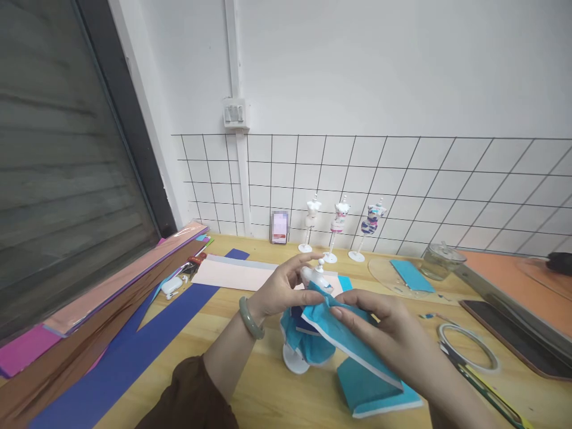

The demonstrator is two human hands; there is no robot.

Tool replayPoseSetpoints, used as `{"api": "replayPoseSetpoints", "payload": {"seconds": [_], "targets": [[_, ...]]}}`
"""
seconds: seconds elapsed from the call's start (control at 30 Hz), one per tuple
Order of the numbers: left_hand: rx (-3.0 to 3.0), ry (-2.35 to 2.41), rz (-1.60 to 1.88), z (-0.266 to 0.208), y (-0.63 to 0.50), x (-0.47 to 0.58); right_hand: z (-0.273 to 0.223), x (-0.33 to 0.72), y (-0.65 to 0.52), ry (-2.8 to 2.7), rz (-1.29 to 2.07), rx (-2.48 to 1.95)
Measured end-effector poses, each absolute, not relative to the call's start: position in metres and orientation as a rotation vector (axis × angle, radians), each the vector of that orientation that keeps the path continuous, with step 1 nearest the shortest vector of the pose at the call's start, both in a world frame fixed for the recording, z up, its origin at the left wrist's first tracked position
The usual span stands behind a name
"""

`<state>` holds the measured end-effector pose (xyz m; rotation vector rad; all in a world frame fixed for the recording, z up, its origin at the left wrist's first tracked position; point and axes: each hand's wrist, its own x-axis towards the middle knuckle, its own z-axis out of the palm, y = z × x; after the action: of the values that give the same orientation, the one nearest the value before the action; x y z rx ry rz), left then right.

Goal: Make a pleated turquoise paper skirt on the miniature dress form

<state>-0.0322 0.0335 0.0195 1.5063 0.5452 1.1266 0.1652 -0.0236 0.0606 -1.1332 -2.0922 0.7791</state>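
A small white dress form (318, 277) stands in front of me on a round white base (296, 360). Turquoise crepe paper (319, 347) hangs in a puffed skirt around it, with some dark blue at the waist. My left hand (290, 286) is closed around the form's upper body, its thumb pressing paper to the front. Between the thumb and fingers of my right hand (384, 325) is pinched a turquoise crepe paper strip (357, 339) with a white edge. The strip's loose end trails down to the right onto the table.
Three small dress forms (339, 217) and a phone (280, 227) stand at the wall. Paper strips (134, 351), scissors (195, 262) and an earbud case (172, 286) lie left. On the right are a glass jar (442, 261), tape roll (469, 347), cutter (487, 393) and dark tablet (513, 336).
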Motion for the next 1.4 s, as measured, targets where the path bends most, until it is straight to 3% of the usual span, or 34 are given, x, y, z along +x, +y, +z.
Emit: {"api": "replayPoseSetpoints", "payload": {"seconds": [1.4], "targets": [[1.736,0.579,1.053,0.021,0.030,-0.036,0.056,0.164,-0.021,-2.050,0.488,-1.158]]}}
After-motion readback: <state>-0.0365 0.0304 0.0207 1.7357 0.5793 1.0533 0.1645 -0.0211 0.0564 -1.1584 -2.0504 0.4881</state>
